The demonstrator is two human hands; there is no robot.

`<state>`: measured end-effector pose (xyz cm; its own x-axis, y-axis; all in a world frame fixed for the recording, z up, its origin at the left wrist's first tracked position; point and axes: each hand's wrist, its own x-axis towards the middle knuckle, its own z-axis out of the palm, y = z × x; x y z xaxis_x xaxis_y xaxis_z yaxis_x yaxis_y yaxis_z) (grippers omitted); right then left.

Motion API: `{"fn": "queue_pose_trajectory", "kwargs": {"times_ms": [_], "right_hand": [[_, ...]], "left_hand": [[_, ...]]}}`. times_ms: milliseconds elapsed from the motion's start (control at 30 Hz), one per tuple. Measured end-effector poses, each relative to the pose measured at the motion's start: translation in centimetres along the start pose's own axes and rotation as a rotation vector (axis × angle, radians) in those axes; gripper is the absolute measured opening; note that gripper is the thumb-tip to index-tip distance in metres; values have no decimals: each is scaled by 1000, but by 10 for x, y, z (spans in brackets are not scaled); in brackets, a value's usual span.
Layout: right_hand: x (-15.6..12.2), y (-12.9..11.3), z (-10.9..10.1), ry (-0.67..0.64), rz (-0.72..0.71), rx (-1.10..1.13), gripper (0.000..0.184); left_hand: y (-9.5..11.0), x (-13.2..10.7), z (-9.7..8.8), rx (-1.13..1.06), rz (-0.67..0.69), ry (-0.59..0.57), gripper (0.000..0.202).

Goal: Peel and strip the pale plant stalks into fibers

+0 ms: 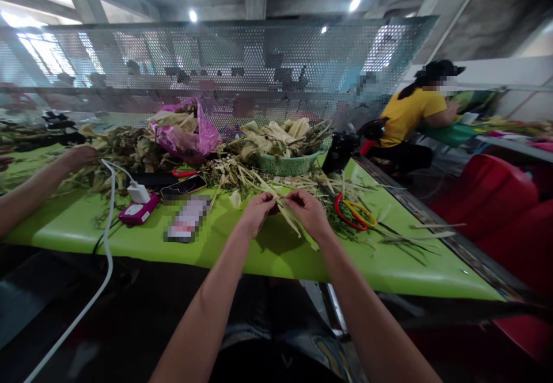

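The pale strip [291, 220] is right between my two hands, just above the table [389, 270]. It runs long and slanted: its far end points away from me and to the left, and its near end hangs down toward me and to the right. My left hand [258, 212] comes at it from the left and my right hand [310, 213] from the right, so both are about as near as each other. Each grip is pinched small, with thumb and fingers on the strip, but my fingers hide just where they touch it. The strip looks thin, flat and dry, light yellow with a bit of green, and there may be more than one layer. Just to the right of my right hand lie a red loop [337, 203] and a yellow loop [368, 213] on green bits. Past my hands is a green basket [285, 167] full of dry leaves [298, 132]. A pink bag [209, 134] sits to the left of that. Nearer, on my left, lies a phone [188, 219], and farther left another person's hand [84, 155] is by the leaf pile.
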<state>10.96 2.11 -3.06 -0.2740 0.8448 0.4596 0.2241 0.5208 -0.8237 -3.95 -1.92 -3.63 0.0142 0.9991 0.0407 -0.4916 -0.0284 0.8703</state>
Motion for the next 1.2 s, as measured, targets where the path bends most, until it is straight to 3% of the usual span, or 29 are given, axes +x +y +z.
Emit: {"fn": "queue_pose_trajectory", "kwargs": {"times_ms": [167, 267, 567, 800, 1000, 1200], "right_hand": [[0, 2, 3, -78, 93, 88, 24], [-1, 1, 2, -131, 72, 57, 24], [-2, -1, 3, -134, 18, -74, 18], [-2, 0, 6, -118, 22, 45, 17], [-3, 2, 5, -106, -14, -113, 18], [-2, -6, 5, -84, -40, -225, 21]], "left_hand": [[-1, 1, 1, -4, 60, 25, 16], [-1, 1, 0, 8, 83, 18, 19], [2, 0, 2, 60, 59, 53, 18], [-1, 0, 1, 12, 4, 83, 19], [0, 0, -1, 148, 33, 160, 27], [-2, 2, -2, 63, 40, 210, 28]]}}
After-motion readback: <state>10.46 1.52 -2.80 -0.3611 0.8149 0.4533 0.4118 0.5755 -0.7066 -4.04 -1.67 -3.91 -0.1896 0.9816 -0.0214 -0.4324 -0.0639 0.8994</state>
